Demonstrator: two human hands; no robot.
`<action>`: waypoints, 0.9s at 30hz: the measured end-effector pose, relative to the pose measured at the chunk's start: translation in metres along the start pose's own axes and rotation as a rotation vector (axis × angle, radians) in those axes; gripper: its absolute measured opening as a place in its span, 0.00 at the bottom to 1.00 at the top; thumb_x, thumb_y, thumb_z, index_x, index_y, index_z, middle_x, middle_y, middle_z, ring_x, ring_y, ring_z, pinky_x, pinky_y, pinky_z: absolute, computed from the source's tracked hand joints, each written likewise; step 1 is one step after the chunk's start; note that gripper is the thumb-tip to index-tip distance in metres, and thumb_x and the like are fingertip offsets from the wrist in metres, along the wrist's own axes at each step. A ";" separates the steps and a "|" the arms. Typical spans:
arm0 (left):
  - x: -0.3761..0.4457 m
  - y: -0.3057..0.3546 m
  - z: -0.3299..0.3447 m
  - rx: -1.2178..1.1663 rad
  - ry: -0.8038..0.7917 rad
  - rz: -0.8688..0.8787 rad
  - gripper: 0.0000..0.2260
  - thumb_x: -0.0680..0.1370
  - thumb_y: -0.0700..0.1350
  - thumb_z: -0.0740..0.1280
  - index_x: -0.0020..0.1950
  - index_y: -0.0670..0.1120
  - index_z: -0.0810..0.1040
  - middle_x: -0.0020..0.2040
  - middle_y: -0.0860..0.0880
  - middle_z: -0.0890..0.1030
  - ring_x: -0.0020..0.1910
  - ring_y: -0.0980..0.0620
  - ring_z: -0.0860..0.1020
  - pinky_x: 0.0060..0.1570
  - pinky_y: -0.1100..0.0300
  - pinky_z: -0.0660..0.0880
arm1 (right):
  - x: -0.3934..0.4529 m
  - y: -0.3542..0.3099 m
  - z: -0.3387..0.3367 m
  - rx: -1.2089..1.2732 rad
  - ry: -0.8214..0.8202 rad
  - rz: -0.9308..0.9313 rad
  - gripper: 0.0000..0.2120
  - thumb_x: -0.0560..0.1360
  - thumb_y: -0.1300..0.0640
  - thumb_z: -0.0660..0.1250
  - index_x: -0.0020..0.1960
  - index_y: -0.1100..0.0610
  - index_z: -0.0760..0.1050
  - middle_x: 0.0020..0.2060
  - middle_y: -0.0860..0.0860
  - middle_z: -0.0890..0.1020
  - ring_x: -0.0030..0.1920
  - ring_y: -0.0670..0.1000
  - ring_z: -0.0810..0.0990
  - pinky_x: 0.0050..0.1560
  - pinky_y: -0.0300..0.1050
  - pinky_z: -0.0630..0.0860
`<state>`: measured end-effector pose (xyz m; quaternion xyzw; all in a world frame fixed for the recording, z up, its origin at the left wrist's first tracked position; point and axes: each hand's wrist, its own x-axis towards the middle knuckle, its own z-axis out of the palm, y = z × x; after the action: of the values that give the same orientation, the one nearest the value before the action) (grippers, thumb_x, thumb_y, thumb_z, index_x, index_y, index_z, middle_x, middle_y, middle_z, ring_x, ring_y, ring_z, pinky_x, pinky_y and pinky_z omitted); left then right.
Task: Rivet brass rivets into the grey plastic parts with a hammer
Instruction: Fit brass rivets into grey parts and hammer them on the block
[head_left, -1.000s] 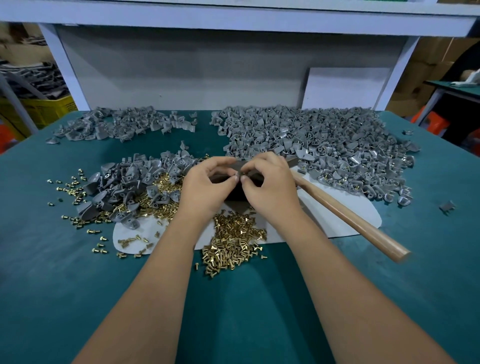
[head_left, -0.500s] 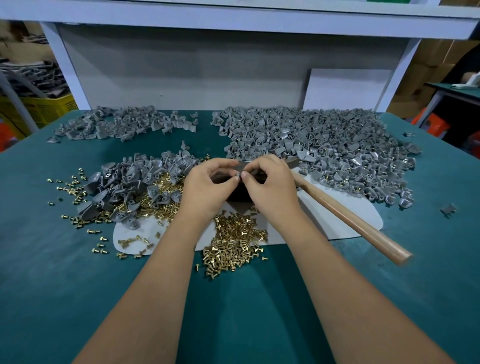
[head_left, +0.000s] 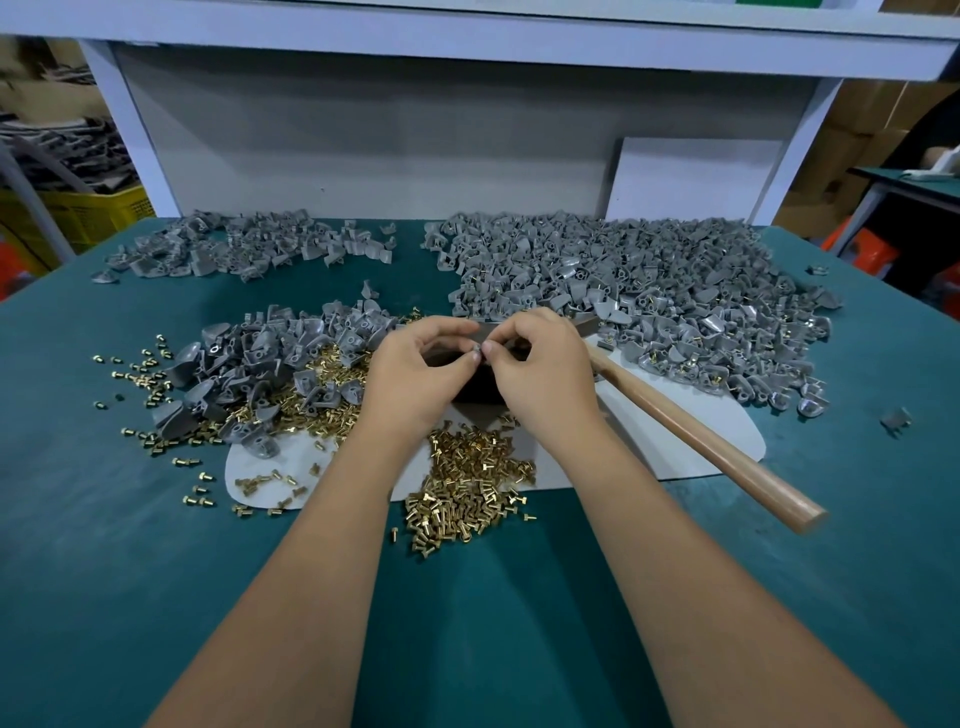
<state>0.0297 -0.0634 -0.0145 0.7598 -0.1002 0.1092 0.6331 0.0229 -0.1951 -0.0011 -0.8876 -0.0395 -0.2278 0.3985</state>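
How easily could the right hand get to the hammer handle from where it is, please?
Probably easily: the hammer handle lies bare on the table just right of the right hand, nothing on it; but that hand first has to release the small piece it pinches.

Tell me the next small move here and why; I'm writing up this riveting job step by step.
Probably set the small grey part down on the dark block, then take the hammer. Both hands, left hand and right hand, pinch the part above the block, and the hammer lies unheld to the right.
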 end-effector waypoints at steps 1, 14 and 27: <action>0.000 0.000 0.000 0.004 0.000 0.003 0.12 0.74 0.36 0.73 0.50 0.53 0.81 0.43 0.53 0.84 0.48 0.58 0.82 0.52 0.64 0.76 | 0.000 -0.001 0.000 -0.005 0.001 0.006 0.09 0.73 0.56 0.70 0.36 0.47 0.75 0.40 0.42 0.74 0.53 0.49 0.72 0.56 0.52 0.71; -0.004 0.002 0.001 0.034 0.002 0.013 0.11 0.75 0.37 0.72 0.49 0.54 0.81 0.43 0.55 0.84 0.49 0.59 0.81 0.55 0.63 0.76 | -0.001 -0.002 0.002 0.067 0.011 0.052 0.11 0.73 0.57 0.70 0.35 0.46 0.75 0.37 0.40 0.73 0.50 0.51 0.75 0.55 0.54 0.72; -0.003 0.001 0.002 0.106 0.031 0.067 0.10 0.74 0.37 0.73 0.43 0.53 0.83 0.42 0.58 0.84 0.43 0.66 0.80 0.45 0.73 0.75 | 0.002 0.007 0.002 0.143 0.018 0.060 0.07 0.72 0.59 0.71 0.37 0.49 0.79 0.35 0.39 0.76 0.40 0.39 0.74 0.39 0.31 0.68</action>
<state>0.0265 -0.0653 -0.0149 0.7867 -0.1099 0.1469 0.5895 0.0267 -0.1983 -0.0064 -0.8554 -0.0254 -0.2204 0.4680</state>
